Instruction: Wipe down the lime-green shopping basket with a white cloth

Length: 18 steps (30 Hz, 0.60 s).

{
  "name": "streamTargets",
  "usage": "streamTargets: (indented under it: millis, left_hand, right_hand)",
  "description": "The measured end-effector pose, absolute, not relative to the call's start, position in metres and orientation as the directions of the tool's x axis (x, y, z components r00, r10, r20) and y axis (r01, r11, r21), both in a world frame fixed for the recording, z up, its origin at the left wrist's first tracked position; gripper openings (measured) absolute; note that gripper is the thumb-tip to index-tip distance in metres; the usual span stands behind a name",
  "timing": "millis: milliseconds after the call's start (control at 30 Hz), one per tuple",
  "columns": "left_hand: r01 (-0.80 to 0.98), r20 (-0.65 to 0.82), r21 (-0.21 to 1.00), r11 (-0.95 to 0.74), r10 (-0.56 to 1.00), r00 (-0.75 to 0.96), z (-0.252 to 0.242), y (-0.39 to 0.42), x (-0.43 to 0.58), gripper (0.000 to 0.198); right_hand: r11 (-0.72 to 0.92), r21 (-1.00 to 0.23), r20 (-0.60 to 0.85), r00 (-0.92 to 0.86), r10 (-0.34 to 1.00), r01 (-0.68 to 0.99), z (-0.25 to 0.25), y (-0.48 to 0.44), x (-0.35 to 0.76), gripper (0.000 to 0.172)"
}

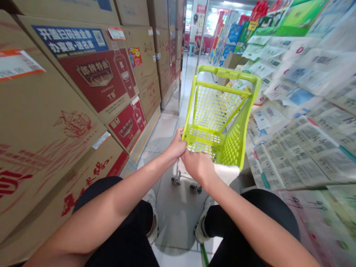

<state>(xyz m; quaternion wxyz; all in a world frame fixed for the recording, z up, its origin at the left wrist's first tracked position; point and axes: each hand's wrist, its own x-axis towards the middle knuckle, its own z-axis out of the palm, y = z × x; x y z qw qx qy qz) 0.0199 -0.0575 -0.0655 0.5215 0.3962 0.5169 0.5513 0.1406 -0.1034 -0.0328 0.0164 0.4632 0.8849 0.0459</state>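
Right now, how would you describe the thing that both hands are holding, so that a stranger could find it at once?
Look down the narrow aisle between the stacked cardboard boxes and the shelves of packaged goods. On the tiled floor stands a small shopping cart, gripped by the left hand and right hand. It alone is lime-green plastic mesh.

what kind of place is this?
Most likely a supermarket or wholesale store aisle. Both hands, left hand and right hand, hold the near rim of a lime-green plastic shopping cart; printed cardboard cartons are stacked on the left, and plastic-wrapped packs are piled on the right.
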Motion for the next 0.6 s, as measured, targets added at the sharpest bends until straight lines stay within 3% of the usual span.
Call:
streamTargets:
  millis: [167, 333, 500, 600]
  left_hand:
    - [-0.063, 0.025, 0.997, -0.032, 0.995, -0.099, -0.066, -0.040, -0.009, 0.074]
    - [-0.039, -0.009, 0.999, 0.005, 0.994, -0.111, -0.068, -0.011, -0.045, 0.085]
    - [-0.201, -0.035, 0.980, -0.010, 0.975, -0.219, -0.073, -0.019, -0.021, 0.092]
    - [-0.233, -0.038, 0.972, -0.022, 0.967, -0.252, -0.075, -0.036, 0.006, 0.087]
  right_hand:
    - [0.557, 0.120, 0.025, -0.563, 0.826, 0.822, -0.029, -0.103, 0.157, 0.045]
    - [0.542, 0.147, 0.004, -0.549, 0.836, 0.827, -0.027, -0.102, 0.181, 0.048]
    - [0.532, 0.152, -0.004, -0.537, 0.843, 0.833, -0.032, -0.099, 0.170, 0.047]
    - [0.557, 0.146, 0.018, -0.565, 0.825, 0.818, -0.034, -0.098, 0.155, 0.043]
